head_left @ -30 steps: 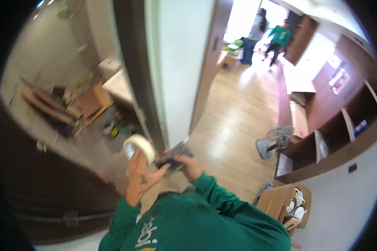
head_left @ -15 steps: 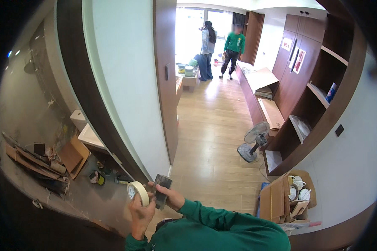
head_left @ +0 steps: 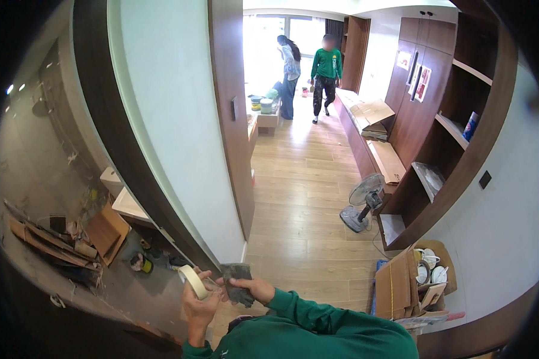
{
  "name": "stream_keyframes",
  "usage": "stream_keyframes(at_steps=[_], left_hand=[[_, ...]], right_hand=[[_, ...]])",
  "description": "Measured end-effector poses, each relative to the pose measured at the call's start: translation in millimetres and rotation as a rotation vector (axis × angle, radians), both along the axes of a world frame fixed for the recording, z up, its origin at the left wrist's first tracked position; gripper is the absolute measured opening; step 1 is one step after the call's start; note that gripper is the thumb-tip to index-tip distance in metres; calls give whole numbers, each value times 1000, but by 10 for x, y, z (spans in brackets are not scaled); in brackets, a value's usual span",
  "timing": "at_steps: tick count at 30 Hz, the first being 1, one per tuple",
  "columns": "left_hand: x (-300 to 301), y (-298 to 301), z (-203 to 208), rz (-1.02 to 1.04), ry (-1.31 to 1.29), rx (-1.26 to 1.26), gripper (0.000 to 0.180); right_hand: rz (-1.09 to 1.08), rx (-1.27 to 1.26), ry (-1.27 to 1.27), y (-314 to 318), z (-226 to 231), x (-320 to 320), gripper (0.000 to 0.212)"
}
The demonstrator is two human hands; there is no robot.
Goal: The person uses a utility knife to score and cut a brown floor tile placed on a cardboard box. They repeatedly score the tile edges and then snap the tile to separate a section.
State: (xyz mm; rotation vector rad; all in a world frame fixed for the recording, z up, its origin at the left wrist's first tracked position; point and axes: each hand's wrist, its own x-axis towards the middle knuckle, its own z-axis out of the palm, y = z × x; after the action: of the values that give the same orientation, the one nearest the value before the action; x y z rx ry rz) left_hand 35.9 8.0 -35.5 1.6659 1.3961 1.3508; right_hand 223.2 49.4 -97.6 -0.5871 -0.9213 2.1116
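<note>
A roll of cream masking tape point(head_left: 193, 282) is held in my left hand point(head_left: 199, 308), its fingers around the roll's near side. My right hand point(head_left: 259, 290) grips a flat, dark grey, roughly rectangular piece point(head_left: 238, 281) with an uneven lower edge, thumb on top. What this piece is exactly, I cannot make out. Both hands are close together in front of my body, next to the foot of the dark door frame point(head_left: 179, 236). My left fingertips are near the dark piece's left edge; whether they touch it is unclear.
At right stand a fan point(head_left: 359, 206) and a cardboard box point(head_left: 398, 284) holding white round items. Cardboard lies along the low bench point(head_left: 356, 122). To the left, a room holds a basin point(head_left: 129, 203) and scrap boards point(head_left: 48, 242). Two people point(head_left: 326, 75) point(head_left: 289, 75) are at the far end.
The dark piece has tilted and come down slightly in my right hand, showing more of its face. The tape roll has turned a little. The person in green steps closer.
</note>
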Motion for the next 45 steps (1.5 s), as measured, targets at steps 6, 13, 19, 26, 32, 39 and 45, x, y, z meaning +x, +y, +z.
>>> stream_keyframes(at_steps=[6,13,19,26,32,39,45], left_hand=[[-109,-14,123,-52,-251,-159,52],[-172,94,-26,-31,-317,-215,54],[-211,83,-181,9,-374,-208,55],[-328,31,-296,11,-573,-260,55],[-457,8,-475,220,-543,-246,54],[-553,-85,-495,357,-565,-246,54],[-544,-122,-420,372,-585,-294,51]], right_hand=[[254,58,-199,-60,1,-104,39],[212,176,-239,-40,4,-29,35],[143,128,-292,-101,-1,-51,29],[232,156,-410,-54,84,-137,33],[21,645,-775,-50,148,-316,64],[-91,1111,-976,-83,171,-529,93],[-8,1125,-1070,-135,51,-736,106]])
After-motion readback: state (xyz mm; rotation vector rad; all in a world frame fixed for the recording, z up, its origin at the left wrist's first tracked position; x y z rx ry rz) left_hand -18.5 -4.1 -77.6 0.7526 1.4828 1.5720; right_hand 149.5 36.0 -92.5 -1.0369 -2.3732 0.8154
